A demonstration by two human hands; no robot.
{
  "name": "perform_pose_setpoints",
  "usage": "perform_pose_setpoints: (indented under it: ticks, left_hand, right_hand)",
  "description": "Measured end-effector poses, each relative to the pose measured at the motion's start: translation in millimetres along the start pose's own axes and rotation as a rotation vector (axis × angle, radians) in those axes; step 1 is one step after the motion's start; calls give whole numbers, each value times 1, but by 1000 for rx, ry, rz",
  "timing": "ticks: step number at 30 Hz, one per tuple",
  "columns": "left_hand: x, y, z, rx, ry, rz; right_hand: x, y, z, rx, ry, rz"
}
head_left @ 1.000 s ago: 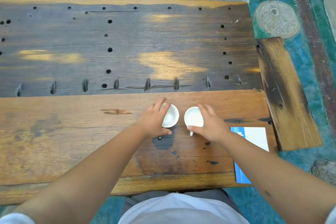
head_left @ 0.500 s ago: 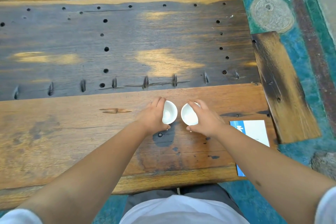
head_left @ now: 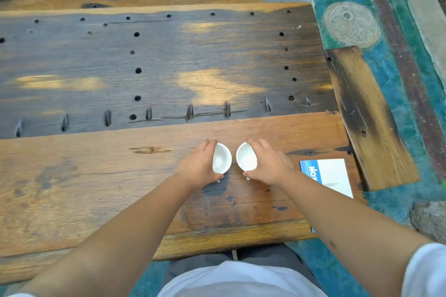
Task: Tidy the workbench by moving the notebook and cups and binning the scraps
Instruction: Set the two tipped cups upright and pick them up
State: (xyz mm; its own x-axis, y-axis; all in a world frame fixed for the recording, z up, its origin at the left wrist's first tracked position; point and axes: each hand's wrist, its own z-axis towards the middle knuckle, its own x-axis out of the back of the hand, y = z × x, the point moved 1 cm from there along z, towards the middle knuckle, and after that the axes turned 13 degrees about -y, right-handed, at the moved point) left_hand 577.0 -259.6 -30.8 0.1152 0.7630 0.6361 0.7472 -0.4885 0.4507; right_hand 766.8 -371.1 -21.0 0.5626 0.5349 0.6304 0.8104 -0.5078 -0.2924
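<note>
Two small white cups sit side by side on the wooden workbench point(head_left: 96, 176), their open mouths tilted toward each other. My left hand point(head_left: 199, 166) grips the left cup point(head_left: 221, 158) from its outer left side. My right hand point(head_left: 268, 164) grips the right cup point(head_left: 246, 158) from its outer right side. A narrow gap separates the two cups. The notebook point(head_left: 330, 176), white with a blue band, lies flat near the bench's right front corner, partly hidden by my right forearm. No scraps are visible.
The dark rear part of the bench point(head_left: 169, 62) has many drilled holes and saw notches. A scorched plank point(head_left: 366, 116) juts off the right edge. Teal floor point(head_left: 386, 67) lies to the right, with a round cover point(head_left: 351, 23) set in it.
Both cups have tipped further, their mouths now facing each other more than upward. The hands and cups stay at the same spot on the bench; the camera view shifted slightly.
</note>
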Motion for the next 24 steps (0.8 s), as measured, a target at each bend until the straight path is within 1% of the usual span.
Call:
perform_pose_setpoints:
  ticks: [3, 6, 9, 15, 20, 24]
  left_hand:
    - [2, 5, -10, -7, 27, 25]
    - [3, 9, -26, 5, 60, 31]
    - [3, 17, -44, 12, 114, 38]
    - [0, 46, -77, 39, 178, -45]
    - [-4, 72, -105, 106, 270, -98]
    - [-13, 83, -130, 181, 347, -215]
  right_hand:
    - [-1, -1, -9, 7, 8, -35]
    - [3, -2, -18, 4, 14, -2]
    - [8, -1, -30, 49, 30, -19]
    - [25, 8, -58, 140, 59, -105]
    - [43, 15, -78, 266, 62, -169]
    - [51, 5, -82, 415, 5, -166]
